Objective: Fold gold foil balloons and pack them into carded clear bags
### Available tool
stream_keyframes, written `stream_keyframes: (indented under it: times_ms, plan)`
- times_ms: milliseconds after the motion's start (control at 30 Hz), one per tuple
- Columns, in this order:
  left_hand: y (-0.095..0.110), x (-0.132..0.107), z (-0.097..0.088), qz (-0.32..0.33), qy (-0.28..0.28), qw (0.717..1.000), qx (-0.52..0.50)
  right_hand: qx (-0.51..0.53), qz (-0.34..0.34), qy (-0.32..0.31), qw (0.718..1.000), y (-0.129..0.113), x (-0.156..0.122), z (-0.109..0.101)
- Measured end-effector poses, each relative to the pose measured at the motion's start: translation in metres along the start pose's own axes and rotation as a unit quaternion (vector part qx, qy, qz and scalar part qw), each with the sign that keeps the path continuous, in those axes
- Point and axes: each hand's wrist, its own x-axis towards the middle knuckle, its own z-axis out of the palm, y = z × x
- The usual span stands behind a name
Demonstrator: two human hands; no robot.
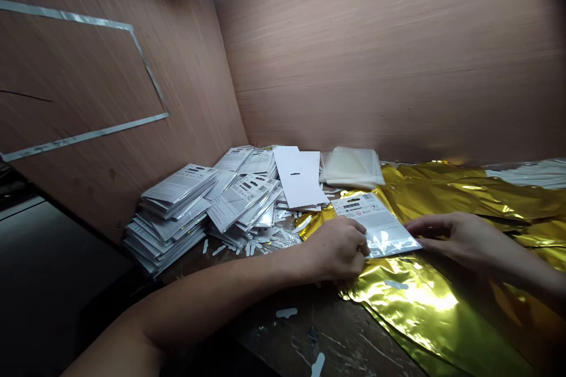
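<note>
A flat clear packet with a white printed card (375, 221) lies on crumpled gold foil (411, 297) in front of me. My left hand (338, 247) rests on the packet's near left edge, fingers curled and pinching it. At the packet's right corner is my right hand (460, 235), its fingers stretched out and touching the edge. Both forearms lie low over the bench.
Stacks of finished packets (177, 212) pile up at the left against a wooden wall (110, 147). White cards (300, 179) and a stack of clear bags (351, 168) sit at the back. Small white paper strips (286, 312) litter the dark bench top. More gold foil (486, 194) spreads right.
</note>
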Motion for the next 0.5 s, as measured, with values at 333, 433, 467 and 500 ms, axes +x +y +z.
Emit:
stream_keyframes:
  times_ms: [333,433,467,500]
  plan:
    - [0.020,0.009,-0.020,-0.072,0.110,0.990,0.052,0.079,-0.100,0.081,0.989,-0.059,-0.013,0.005]
    - [0.028,0.010,-0.074,-0.134,0.234,0.961,0.058,-0.029,-0.132,0.136,0.981,-0.062,-0.016,0.009]
    - [0.031,0.007,-0.100,-0.165,0.279,0.942,0.082,-0.063,-0.153,0.144,0.976,-0.062,-0.017,0.009]
    - [0.033,0.002,-0.128,-0.207,0.311,0.920,0.118,-0.092,-0.180,0.141,0.969,-0.063,-0.017,0.008]
